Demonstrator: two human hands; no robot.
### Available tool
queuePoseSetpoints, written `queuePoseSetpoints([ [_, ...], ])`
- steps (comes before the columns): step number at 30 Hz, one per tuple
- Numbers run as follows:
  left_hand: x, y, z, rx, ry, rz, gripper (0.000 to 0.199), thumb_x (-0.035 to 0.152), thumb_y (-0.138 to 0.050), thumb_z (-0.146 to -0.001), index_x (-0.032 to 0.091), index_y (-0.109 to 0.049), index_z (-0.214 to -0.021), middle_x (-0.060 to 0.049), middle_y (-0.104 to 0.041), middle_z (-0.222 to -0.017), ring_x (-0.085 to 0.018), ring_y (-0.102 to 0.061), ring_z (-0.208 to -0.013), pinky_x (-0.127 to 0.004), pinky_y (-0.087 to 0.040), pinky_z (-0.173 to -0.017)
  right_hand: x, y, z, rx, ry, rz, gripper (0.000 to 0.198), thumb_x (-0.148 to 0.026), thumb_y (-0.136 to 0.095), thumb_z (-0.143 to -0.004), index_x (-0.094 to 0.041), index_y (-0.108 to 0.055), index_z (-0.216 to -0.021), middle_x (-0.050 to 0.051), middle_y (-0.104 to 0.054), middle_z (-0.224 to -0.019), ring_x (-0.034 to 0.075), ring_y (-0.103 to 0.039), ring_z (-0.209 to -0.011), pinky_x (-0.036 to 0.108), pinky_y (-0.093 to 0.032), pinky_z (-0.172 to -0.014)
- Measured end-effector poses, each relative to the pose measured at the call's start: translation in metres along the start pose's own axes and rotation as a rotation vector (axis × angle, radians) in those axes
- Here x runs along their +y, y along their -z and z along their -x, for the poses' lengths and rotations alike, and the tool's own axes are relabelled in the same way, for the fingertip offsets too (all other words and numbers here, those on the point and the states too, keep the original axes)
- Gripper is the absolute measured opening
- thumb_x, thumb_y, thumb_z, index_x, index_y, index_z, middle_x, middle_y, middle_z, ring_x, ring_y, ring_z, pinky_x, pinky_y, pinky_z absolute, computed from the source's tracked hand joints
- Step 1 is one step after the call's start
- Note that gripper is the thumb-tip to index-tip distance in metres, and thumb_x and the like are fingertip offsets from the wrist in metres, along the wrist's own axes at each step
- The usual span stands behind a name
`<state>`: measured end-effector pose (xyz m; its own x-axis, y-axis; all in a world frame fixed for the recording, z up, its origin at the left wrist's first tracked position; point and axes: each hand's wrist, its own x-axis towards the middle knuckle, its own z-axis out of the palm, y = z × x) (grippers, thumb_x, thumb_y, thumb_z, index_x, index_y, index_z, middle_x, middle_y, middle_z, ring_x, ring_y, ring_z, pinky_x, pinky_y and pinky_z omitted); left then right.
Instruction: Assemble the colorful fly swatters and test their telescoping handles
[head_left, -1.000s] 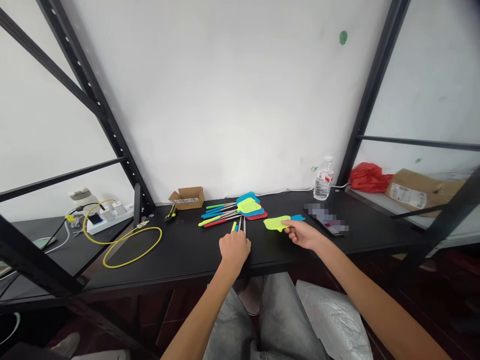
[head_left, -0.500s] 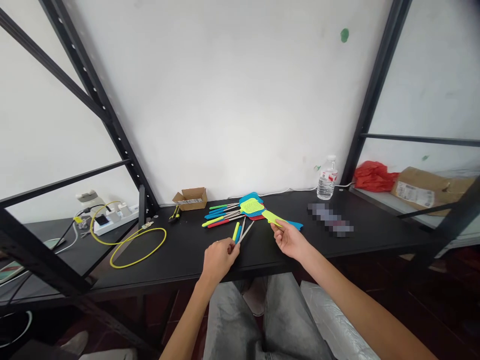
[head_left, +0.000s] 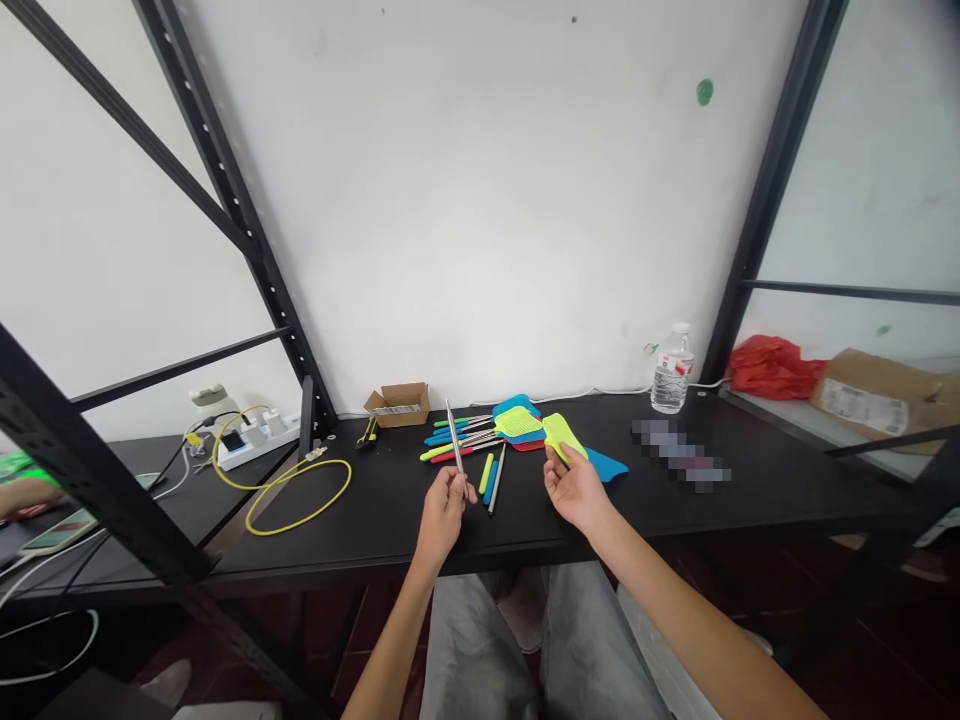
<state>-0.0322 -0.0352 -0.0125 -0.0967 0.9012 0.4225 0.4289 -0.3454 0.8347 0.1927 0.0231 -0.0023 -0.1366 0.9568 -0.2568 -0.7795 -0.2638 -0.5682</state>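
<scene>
My left hand (head_left: 444,508) is closed around the lower end of a thin silver metal rod (head_left: 454,440), which points up and away from me. Between the fingers and thumb of my right hand (head_left: 576,490) is a yellow-green fly swatter head (head_left: 564,436). Blue swatter heads (head_left: 606,466) lie on the table just behind that hand. Between my hands rest a yellow handle (head_left: 487,474), a blue handle (head_left: 492,482) and another silver rod (head_left: 498,478). Farther back, several fly swatters (head_left: 520,423) lie in a pile, their coloured handles pointing left.
A small open cardboard box (head_left: 401,406) stands by the wall, with a water bottle (head_left: 673,372) at the back right. A yellow cable (head_left: 300,528) loops over the left of the black table (head_left: 360,545). Black rack posts (head_left: 225,180) flank the space. A person's hand shows at far left.
My left hand has lifted a silver rod upright, leaving the handles and another rod on the table. My right hand has drawn the yellow-green swatter head off the pile, closer and more upright.
</scene>
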Motion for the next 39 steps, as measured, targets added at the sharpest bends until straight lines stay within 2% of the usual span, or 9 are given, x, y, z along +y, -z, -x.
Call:
queuePoseSetpoints([
  [5,0.004,-0.001,0.007,-0.105,-0.079,-0.117,0.028,0.043,-0.033,-0.097,0.021,-0.048,-0.087,0.004,-0.048,-0.064,-0.012,-0.046,-0.059,-0.022,-0.037,-0.062,0.004,0.001,-0.004,-0.067,0.13,0.118,0.012,-0.03,-0.062,-0.087,-0.024,-0.057,-0.096,0.005,-0.074,-0.099,0.018,-0.072,-0.087,0.02,-0.057,-0.056],
  [8,0.008,-0.002,0.01,-0.151,-0.061,-0.226,0.027,0.041,-0.033,-0.097,0.021,-0.049,-0.087,0.004,-0.048,-0.064,-0.013,-0.046,-0.058,-0.023,-0.035,-0.061,-0.001,0.005,-0.006,-0.116,0.161,0.06,0.013,-0.03,-0.062,-0.088,-0.025,-0.055,-0.097,0.006,-0.074,-0.105,0.021,-0.07,-0.1,0.024,-0.06,-0.067],
  [11,0.01,-0.004,0.012,-0.167,-0.063,-0.335,0.025,0.038,-0.033,-0.097,0.022,-0.051,-0.087,0.004,-0.047,-0.063,-0.014,-0.048,-0.059,-0.023,-0.034,-0.061,-0.005,0.008,-0.007,-0.15,0.181,-0.014,0.01,-0.03,-0.061,-0.09,-0.024,-0.054,-0.096,0.007,-0.074,-0.105,0.021,-0.069,-0.104,0.029,-0.059,-0.08],
  [14,0.012,-0.005,0.011,-0.176,-0.077,-0.415,0.024,0.036,-0.034,-0.097,0.023,-0.052,-0.088,0.003,-0.051,-0.066,-0.015,-0.052,-0.065,-0.023,-0.033,-0.062,-0.003,0.006,-0.006,-0.174,0.204,-0.021,0.013,-0.031,-0.064,-0.089,-0.024,-0.055,-0.094,0.007,-0.074,-0.103,0.021,-0.069,-0.103,0.031,-0.059,-0.084],
  [21,0.014,-0.006,0.012,-0.207,-0.049,-0.523,0.027,0.035,-0.032,-0.098,0.023,-0.055,-0.091,0.001,-0.058,-0.072,-0.017,-0.058,-0.072,-0.023,-0.035,-0.065,0.006,0.008,-0.004,-0.126,0.236,0.006,0.018,-0.031,-0.072,-0.083,-0.024,-0.056,-0.088,0.005,-0.075,-0.088,0.02,-0.072,-0.092,0.029,-0.061,-0.078],
  [27,0.015,-0.008,0.012,-0.221,-0.051,-0.565,0.029,0.035,-0.032,-0.098,0.024,-0.057,-0.092,0.0,-0.059,-0.072,-0.017,-0.059,-0.073,-0.024,-0.035,-0.067,0.008,0.012,-0.002,-0.123,0.268,0.043,0.019,-0.034,-0.071,-0.083,-0.023,-0.059,-0.091,0.006,-0.075,-0.093,0.019,-0.072,-0.091,0.026,-0.061,-0.073],
  [39,0.015,-0.004,0.012,-0.212,-0.074,-0.459,0.028,0.035,-0.037,-0.096,0.022,-0.06,-0.087,0.0,-0.061,-0.071,-0.016,-0.058,-0.069,-0.023,-0.037,-0.064,0.009,0.011,0.006,-0.09,0.344,0.127,0.025,-0.036,-0.074,-0.08,-0.02,-0.058,-0.09,0.008,-0.076,-0.09,0.02,-0.073,-0.085,0.024,-0.06,-0.068],
])
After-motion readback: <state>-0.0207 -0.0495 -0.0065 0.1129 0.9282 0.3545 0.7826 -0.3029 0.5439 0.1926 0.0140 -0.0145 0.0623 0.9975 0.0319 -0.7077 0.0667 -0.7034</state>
